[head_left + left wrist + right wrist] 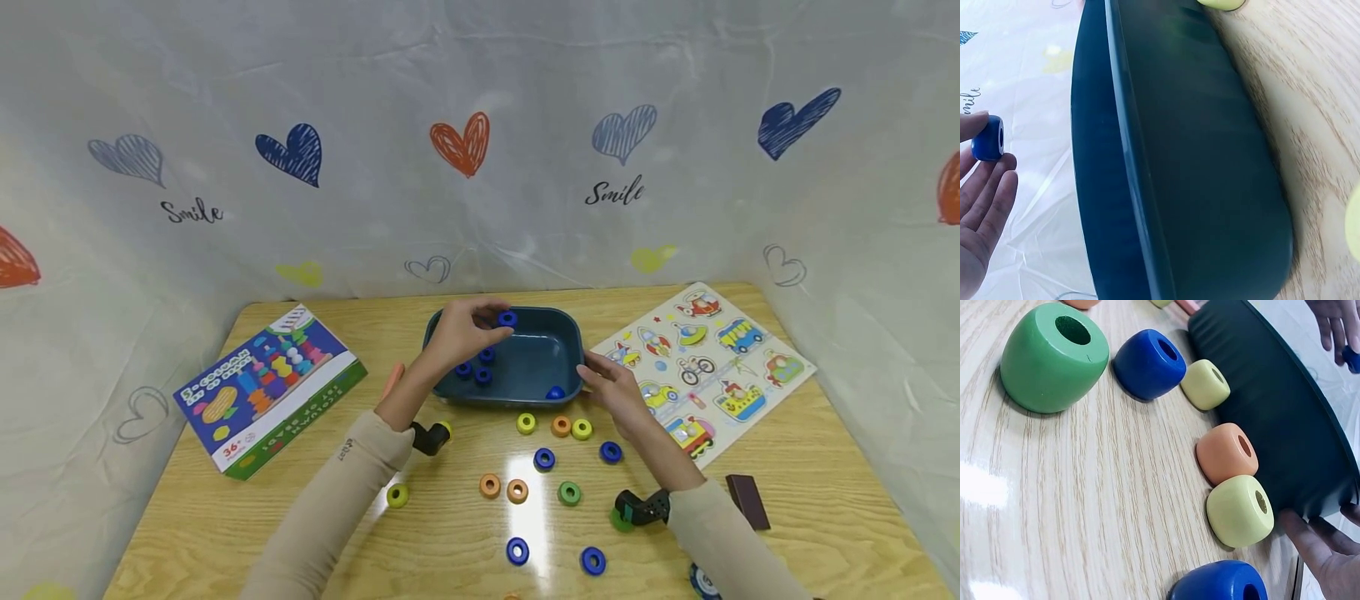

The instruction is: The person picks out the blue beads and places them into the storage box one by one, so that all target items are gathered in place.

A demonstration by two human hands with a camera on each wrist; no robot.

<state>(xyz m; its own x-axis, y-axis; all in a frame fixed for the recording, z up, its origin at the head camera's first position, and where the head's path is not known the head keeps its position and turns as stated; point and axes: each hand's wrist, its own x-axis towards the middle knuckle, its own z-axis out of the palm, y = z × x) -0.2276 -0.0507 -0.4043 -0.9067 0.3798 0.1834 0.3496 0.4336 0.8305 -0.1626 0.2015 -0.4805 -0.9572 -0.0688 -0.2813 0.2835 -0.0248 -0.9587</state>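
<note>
A blue bead [507, 318] with a hole through it is pinched between the thumb and fingers of my left hand [467, 332], held above the left part of a dark teal plastic tub [536, 400]. The left wrist view shows the same blue bead [988, 139] beside the tub's tall side wall [1197, 156]. Several blue beads [483, 375] lie in the tub's left side, and another blue piece [555, 392] sits at its front right. My right hand [613, 385] touches the tub's right end; in the right wrist view its fingers [1310, 544] reach the tub's lower edge.
Loose yellow, orange, green and blue beads [517, 491] are scattered on the wooden table [450, 550] before the tub. A bead-set box [270, 392] lies at left. A picture puzzle board [705, 367] lies at right, with a dark brown block [747, 502] nearer me.
</note>
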